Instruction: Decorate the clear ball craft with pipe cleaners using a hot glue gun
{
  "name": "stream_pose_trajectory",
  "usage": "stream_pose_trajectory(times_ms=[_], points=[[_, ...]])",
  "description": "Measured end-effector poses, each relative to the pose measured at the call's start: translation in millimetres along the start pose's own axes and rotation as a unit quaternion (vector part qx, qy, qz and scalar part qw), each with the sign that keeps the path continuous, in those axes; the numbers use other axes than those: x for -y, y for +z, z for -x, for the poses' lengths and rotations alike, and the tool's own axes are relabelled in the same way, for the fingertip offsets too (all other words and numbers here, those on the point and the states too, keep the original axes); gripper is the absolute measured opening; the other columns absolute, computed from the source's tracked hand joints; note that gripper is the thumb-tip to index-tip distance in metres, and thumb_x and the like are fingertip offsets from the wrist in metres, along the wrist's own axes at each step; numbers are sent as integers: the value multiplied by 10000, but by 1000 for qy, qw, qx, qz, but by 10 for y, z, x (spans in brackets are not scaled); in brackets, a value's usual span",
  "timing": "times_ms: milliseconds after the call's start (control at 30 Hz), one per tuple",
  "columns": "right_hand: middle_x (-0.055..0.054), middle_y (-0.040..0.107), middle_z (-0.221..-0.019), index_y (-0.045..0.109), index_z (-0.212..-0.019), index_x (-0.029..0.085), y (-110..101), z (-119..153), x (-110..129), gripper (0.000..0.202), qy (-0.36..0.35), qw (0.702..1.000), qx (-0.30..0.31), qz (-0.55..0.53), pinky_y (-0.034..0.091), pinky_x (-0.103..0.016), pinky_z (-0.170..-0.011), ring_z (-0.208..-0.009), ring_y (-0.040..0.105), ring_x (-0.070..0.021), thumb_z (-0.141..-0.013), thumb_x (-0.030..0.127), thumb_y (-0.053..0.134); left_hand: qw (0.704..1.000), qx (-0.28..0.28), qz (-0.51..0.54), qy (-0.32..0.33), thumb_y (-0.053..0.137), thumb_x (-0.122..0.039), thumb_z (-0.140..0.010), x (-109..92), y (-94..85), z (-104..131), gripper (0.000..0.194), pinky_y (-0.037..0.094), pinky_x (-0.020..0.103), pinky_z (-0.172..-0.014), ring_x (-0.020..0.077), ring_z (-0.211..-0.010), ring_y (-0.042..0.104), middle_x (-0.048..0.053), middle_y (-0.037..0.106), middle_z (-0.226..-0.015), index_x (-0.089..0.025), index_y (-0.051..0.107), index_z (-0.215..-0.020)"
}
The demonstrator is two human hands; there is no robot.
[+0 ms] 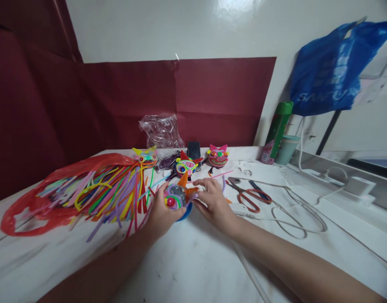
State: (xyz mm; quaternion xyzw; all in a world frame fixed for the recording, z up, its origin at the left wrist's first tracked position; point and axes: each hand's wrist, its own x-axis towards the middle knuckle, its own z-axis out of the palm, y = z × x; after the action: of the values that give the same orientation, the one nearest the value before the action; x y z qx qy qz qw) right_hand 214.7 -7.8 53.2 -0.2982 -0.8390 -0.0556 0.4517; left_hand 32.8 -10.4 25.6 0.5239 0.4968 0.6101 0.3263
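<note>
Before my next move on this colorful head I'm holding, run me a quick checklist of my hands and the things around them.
1. Head steadied: ok, the left hand grips the decorated head.
2. Right hand in place: ok, its fingers are at the side with the orange ears.
3. Purple strip there pinched firmly: cannot tell, it is too small.
4. Scissors in sight: ok, lying on the table to the right.
5. Cable well away from the scissors: not ok, it runs close beside them.
6. Colored strips gathered neatly: not ok, they fan out loosely on the left.
</note>
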Motion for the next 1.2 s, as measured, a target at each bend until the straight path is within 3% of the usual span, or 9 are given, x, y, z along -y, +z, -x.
stream_pose_trajectory(times_ms=[100,200,500,600,767,833,900,1033,1200], points=[[-127,531,-1269,677,-831,205,-30,-26,-24,135,-30,998,16,45,366,-504,-938,-1196,404,-310,-875,194,550,995,-1,-79,55,807,-162,-466,26,-9,6,822,419,379,-965,268,-1153,523,86,556,-1209,-243,511,-1229],[-132,550,-1246,676,-793,193,-46,-44,-36,105,-33,998,30,50,360,-507,-926,-1197,413,-321,-843,172,587,987,8,-114,114,805,-170,-466,39,-12,20,811,371,403,-1027,292,-1207,490,102,549,-1242,-224,516,-1222],[-96,615,-1104,673,-765,195,-57,-68,-71,101,90,990,100,-30,410,-445,-849,-1045,498,-271,-760,97,651,966,76,-158,192,749,-128,-482,22,0,73,810,342,463,-1063,316,-1224,466,101,540,-1252,-241,500,-1244],[-95,619,-1032,639,-739,191,-39,-75,-69,104,143,987,71,-35,407,-440,-845,-1010,500,-275,-717,105,694,975,78,-146,146,758,-137,-478,-18,15,89,823,387,435,-1018,306,-1192,490,92,536,-1258,-250,486,-1246],[-57,623,-904,578,-751,209,-127,-146,-69,84,162,981,-24,-103,399,-402,-862,-934,541,-235,-798,242,640,990,95,14,-102,756,-207,-540,-75,-15,64,844,491,332,-750,197,-843,618,56,610,-1083,-274,412,-1309],[-46,623,-895,575,-798,216,-155,-163,-87,87,166,974,-73,-133,402,-383,-858,-913,556,-218,-844,290,565,981,92,88,-149,728,-253,-593,-77,-45,36,825,481,306,-713,162,-762,613,27,629,-970,-274,377,-1339],[-44,622,-892,575,-821,218,-134,-153,-104,95,193,965,-92,-154,415,-364,-816,-899,559,-216,-842,300,533,974,85,139,-159,715,-276,-611,-77,-70,10,814,472,290,-694,148,-716,604,6,630,-875,-272,370,-1349],[-53,614,-922,576,-860,217,51,-59,-77,129,252,943,-41,-212,434,-327,-685,-847,561,-213,-787,317,541,971,82,171,-142,717,-275,-611,-78,-88,-15,856,471,286,-660,151,-647,593,-18,619,-754,-256,337,-1378],[-54,567,-969,545,-927,221,276,55,41,260,302,910,-10,-285,446,-304,-623,-853,551,-207,-715,357,609,982,79,133,-113,767,-236,-563,-65,-81,13,921,501,303,-708,163,-731,628,36,657,-947,-258,341,-1379]])
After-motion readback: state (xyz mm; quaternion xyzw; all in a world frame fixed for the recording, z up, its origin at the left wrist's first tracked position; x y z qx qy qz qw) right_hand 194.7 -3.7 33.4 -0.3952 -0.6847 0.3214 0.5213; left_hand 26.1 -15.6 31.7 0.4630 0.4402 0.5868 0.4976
